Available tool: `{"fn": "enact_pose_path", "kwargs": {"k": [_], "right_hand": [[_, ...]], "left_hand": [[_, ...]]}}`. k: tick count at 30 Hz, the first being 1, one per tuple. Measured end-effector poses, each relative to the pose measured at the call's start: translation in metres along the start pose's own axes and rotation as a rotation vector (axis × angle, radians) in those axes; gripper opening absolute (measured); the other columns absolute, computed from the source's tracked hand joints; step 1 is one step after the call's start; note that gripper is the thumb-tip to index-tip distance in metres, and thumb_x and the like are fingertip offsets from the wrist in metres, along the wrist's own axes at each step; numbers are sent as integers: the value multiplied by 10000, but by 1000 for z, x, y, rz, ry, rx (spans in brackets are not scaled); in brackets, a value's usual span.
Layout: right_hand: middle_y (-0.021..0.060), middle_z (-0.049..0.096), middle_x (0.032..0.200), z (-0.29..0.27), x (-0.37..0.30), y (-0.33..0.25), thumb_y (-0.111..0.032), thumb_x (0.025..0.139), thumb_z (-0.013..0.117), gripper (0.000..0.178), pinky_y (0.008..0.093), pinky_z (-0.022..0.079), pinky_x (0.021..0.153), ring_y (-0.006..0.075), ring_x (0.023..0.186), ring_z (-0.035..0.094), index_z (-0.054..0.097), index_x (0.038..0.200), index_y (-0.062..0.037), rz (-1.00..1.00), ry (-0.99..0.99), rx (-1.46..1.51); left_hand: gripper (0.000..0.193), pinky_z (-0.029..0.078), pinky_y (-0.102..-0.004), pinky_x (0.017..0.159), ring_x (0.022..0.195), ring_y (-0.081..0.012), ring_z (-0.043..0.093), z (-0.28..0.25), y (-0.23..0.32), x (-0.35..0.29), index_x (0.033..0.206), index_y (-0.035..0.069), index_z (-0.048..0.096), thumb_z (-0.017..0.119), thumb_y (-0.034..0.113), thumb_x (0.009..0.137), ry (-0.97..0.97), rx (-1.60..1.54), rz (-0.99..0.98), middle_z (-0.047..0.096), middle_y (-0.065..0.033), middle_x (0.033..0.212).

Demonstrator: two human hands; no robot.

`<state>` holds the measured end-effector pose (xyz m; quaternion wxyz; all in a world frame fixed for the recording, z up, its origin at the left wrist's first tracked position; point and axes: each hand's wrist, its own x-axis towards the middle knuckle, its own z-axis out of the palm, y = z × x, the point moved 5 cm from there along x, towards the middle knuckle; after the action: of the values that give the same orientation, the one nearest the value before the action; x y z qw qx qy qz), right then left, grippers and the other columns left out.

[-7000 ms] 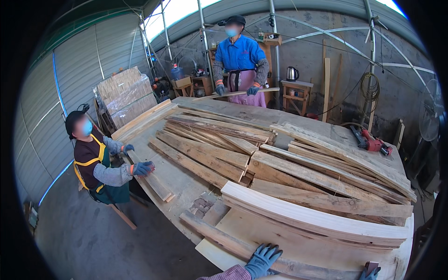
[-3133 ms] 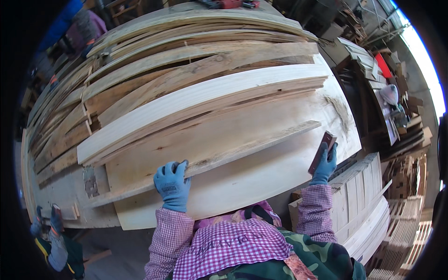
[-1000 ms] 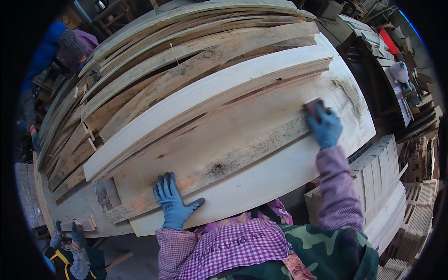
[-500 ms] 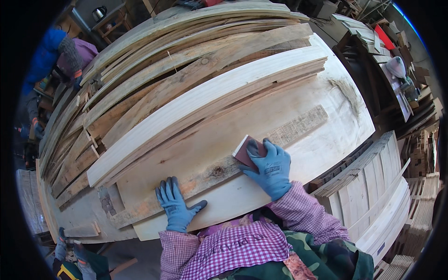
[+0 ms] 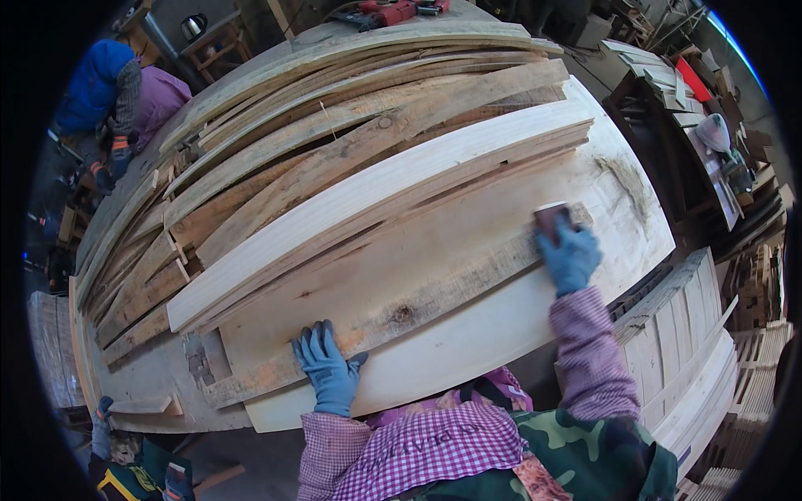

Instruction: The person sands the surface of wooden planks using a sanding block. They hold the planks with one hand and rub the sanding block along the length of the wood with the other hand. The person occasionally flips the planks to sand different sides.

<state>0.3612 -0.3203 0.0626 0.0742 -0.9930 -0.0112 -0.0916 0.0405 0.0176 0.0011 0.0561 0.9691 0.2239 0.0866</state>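
A long rough plank with a dark knot lies slantwise in front of me on a wide pale board. My left hand, in a blue-grey work glove, rests flat near the plank's left part, fingers stretched over its near edge. Toward the plank's right end, my right hand, gloved alike and a little blurred, grips a reddish-brown sanding block with a white edge. The block sits against the plank's upper face. Its underside is hidden.
Behind the plank lie stacked pale boards and rough, crooked slabs. Red power tools sit at the far edge. Cut wood is piled at right. A person in blue works far left; another's hand shows lower left.
My right hand has slid the sanding block along the plank, right and away from me, to near its right end. My left hand stays on the plank. The whole view has shifted slightly.
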Motion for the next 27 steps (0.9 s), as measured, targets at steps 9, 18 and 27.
{"fn": "enact_pose_path", "kwargs": {"k": [9, 18, 27], "right_hand": [[118, 642, 997, -6, -84, -112, -426, 666, 849, 589, 362, 518, 711, 271, 813, 618, 648, 1196, -266, -664, 30, 258], [149, 644, 1121, -4, 84, 57, -689, 800, 614, 635, 446, 509, 849, 330, 1024, 639, 632, 1278, -271, 222, -43, -226], [175, 536, 1157, -5, -101, -119, -457, 619, 847, 567, 463, 507, 748, 364, 932, 591, 647, 1113, -264, -631, 34, 235]], "left_hand": [[976, 176, -594, 1180, 1375, -411, 311, -2, 2, 12, 1461, 35, 370, 834, 408, 688, 13, -69, 10, 391, -185, 1438], [982, 165, -609, 1180, 1387, -414, 284, 2, 5, 13, 1466, 36, 359, 828, 420, 693, -4, -43, 17, 366, -189, 1459], [987, 163, -603, 1181, 1377, -418, 306, 1, 4, 11, 1467, 37, 359, 823, 449, 699, 1, -32, 23, 378, -193, 1457]]}}
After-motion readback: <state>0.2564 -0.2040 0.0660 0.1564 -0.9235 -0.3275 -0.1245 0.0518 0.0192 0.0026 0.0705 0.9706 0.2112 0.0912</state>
